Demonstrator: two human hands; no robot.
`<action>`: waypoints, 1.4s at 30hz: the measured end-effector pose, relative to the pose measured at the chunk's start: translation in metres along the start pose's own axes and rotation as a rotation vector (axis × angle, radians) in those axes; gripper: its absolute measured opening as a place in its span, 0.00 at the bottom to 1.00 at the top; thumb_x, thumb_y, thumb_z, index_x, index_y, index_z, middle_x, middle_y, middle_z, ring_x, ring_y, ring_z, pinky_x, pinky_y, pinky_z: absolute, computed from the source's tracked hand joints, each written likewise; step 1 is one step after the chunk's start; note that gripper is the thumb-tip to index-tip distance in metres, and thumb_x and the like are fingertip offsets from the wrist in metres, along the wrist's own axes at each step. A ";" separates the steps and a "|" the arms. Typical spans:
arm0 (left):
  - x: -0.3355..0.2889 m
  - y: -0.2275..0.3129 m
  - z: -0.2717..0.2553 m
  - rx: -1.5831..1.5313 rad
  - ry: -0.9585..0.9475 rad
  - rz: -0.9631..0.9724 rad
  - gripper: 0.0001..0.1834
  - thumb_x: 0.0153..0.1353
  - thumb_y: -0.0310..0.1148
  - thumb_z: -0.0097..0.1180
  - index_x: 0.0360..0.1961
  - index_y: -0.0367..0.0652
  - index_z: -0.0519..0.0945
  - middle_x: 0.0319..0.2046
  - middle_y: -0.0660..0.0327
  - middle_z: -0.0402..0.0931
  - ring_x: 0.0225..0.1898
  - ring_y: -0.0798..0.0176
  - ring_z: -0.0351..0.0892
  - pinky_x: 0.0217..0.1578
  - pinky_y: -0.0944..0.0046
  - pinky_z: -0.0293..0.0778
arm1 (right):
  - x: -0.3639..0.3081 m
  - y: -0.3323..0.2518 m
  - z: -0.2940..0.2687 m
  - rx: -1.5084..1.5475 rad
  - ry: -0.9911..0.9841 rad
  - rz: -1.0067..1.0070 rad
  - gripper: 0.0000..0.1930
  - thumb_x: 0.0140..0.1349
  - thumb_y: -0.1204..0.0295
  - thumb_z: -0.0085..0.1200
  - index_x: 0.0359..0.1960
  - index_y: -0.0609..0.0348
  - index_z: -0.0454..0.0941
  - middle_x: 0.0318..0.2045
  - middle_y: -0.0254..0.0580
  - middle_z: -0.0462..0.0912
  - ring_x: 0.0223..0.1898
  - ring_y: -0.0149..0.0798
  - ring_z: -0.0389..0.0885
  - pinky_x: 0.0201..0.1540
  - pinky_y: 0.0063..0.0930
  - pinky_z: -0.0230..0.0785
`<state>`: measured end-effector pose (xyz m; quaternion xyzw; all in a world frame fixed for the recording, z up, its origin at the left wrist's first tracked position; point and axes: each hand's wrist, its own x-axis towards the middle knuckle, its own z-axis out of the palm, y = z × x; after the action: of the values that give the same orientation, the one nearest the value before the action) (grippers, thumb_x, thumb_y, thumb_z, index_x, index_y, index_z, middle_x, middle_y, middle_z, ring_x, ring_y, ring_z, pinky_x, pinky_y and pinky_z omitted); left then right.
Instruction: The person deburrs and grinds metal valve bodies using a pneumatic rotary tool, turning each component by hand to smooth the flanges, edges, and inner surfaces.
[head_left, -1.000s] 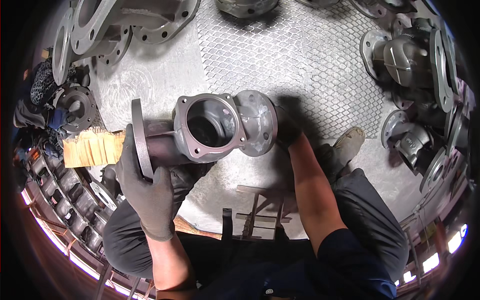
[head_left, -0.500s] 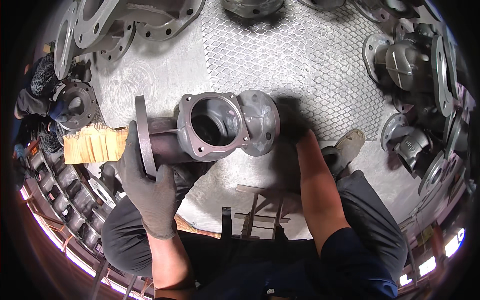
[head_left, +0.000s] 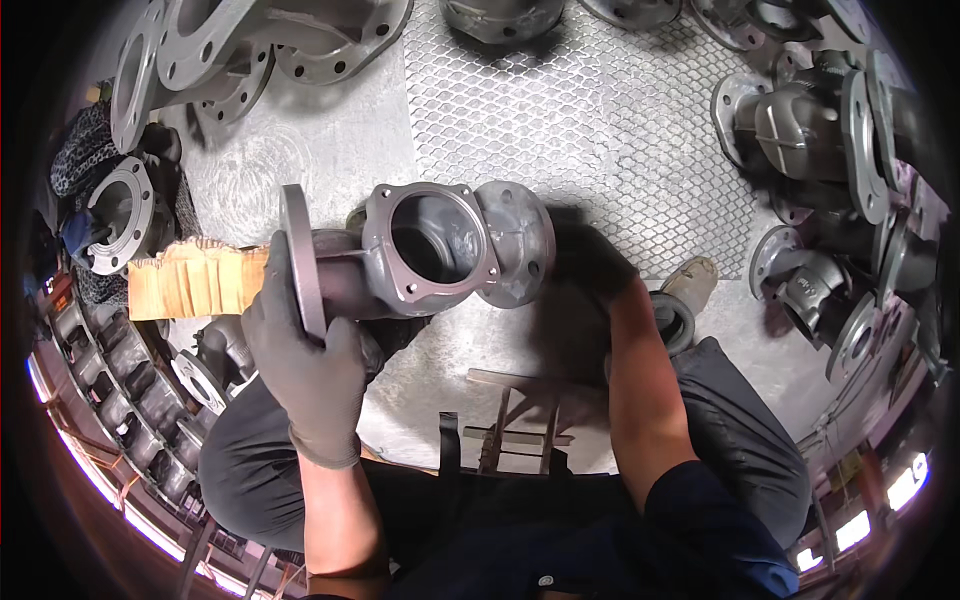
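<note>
A grey cast-metal valve body [head_left: 375, 285] lies level between my two hands, above the floor. Its square bolted opening faces up, showing a dark hollow inside, and a round flange stands at each end. My gloved left hand [head_left: 315, 350] is closed round the lower edge of the left flange [head_left: 303, 265], thumb on the inner side and fingers on the outer. At the right flange [head_left: 518, 245], my dark-gloved right hand [head_left: 592, 262] grips the end of the casting. Its fingers are mostly lost in shadow behind that flange.
A wooden block [head_left: 195, 285] lies left of my left hand. Large flanged castings [head_left: 330, 45] stand at the far left, more valve bodies [head_left: 800, 125] along the right. Expanded-metal mesh [head_left: 560, 130] covers part of the floor. Another person's blue-gloved hand [head_left: 78, 235] holds a flanged part.
The valve body has shifted slightly right and tilted a little, with my left hand following. At the left edge, the other person's flanged part has turned its ring face more into view.
</note>
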<state>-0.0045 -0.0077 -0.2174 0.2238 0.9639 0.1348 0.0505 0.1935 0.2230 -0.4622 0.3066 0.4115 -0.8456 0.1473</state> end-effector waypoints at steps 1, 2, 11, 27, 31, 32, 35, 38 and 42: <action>-0.001 0.003 0.000 0.049 -0.007 0.009 0.48 0.48 0.23 0.58 0.79 0.38 0.76 0.49 0.42 0.84 0.51 0.34 0.78 0.60 0.40 0.74 | -0.012 -0.008 0.001 -0.061 0.044 0.053 0.17 0.77 0.68 0.63 0.62 0.62 0.86 0.45 0.40 0.91 0.44 0.36 0.88 0.49 0.33 0.83; -0.002 0.006 -0.001 0.088 -0.049 -0.013 0.48 0.50 0.24 0.59 0.79 0.38 0.75 0.47 0.39 0.83 0.51 0.31 0.79 0.59 0.37 0.74 | -0.024 -0.015 0.000 -0.121 0.080 0.104 0.16 0.77 0.67 0.63 0.60 0.62 0.87 0.40 0.37 0.89 0.39 0.32 0.86 0.42 0.29 0.81; -0.045 0.020 -0.012 -0.090 -0.034 0.217 0.46 0.52 0.21 0.68 0.76 0.26 0.71 0.59 0.33 0.79 0.59 0.28 0.78 0.64 0.35 0.72 | -0.077 -0.053 0.049 -0.021 0.623 0.001 0.14 0.79 0.63 0.58 0.47 0.64 0.86 0.31 0.34 0.85 0.25 0.26 0.80 0.25 0.23 0.75; -0.143 -0.013 -0.013 -0.090 -0.081 0.441 0.40 0.58 0.34 0.79 0.70 0.36 0.75 0.58 0.42 0.80 0.60 0.34 0.81 0.62 0.41 0.77 | -0.153 -0.089 0.184 -0.515 0.385 -0.392 0.19 0.71 0.60 0.63 0.47 0.68 0.85 0.27 0.45 0.87 0.23 0.38 0.85 0.32 0.38 0.79; -0.130 -0.017 -0.005 0.019 -0.114 0.439 0.36 0.57 0.40 0.80 0.64 0.41 0.78 0.51 0.48 0.83 0.55 0.39 0.84 0.56 0.40 0.79 | -0.151 -0.094 0.178 -0.518 0.370 -0.390 0.18 0.71 0.62 0.62 0.49 0.67 0.85 0.28 0.46 0.87 0.25 0.39 0.87 0.33 0.38 0.80; -0.124 -0.015 -0.001 0.033 -0.131 0.451 0.33 0.59 0.41 0.79 0.62 0.42 0.79 0.49 0.50 0.84 0.54 0.40 0.85 0.56 0.40 0.80 | -0.148 -0.097 0.179 -0.530 0.361 -0.397 0.17 0.71 0.62 0.63 0.49 0.67 0.85 0.29 0.47 0.87 0.25 0.39 0.87 0.33 0.38 0.81; -0.106 -0.012 0.006 -0.079 -0.061 0.450 0.41 0.51 0.45 0.86 0.61 0.40 0.79 0.44 0.47 0.85 0.48 0.37 0.86 0.51 0.40 0.82 | -0.141 -0.107 0.179 -0.525 0.359 -0.363 0.18 0.71 0.62 0.62 0.49 0.67 0.85 0.30 0.47 0.87 0.27 0.38 0.87 0.35 0.38 0.81; -0.095 -0.009 0.012 -0.072 -0.157 0.308 0.45 0.44 0.48 0.89 0.60 0.38 0.80 0.43 0.44 0.86 0.48 0.36 0.86 0.50 0.40 0.82 | -0.132 -0.116 0.181 -0.708 0.446 -0.420 0.18 0.71 0.61 0.62 0.49 0.67 0.86 0.31 0.46 0.87 0.27 0.38 0.86 0.36 0.38 0.81; -0.076 -0.008 0.022 -0.108 0.019 0.524 0.44 0.46 0.50 0.88 0.59 0.38 0.82 0.46 0.43 0.89 0.48 0.36 0.88 0.53 0.39 0.81 | -0.133 -0.121 0.182 -0.498 0.387 -0.389 0.18 0.72 0.61 0.65 0.44 0.70 0.84 0.27 0.40 0.84 0.25 0.32 0.82 0.29 0.34 0.75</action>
<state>0.0631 -0.0432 -0.2379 0.4612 0.8651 0.1966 0.0167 0.1628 0.1546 -0.2181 0.3317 0.6754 -0.6581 -0.0267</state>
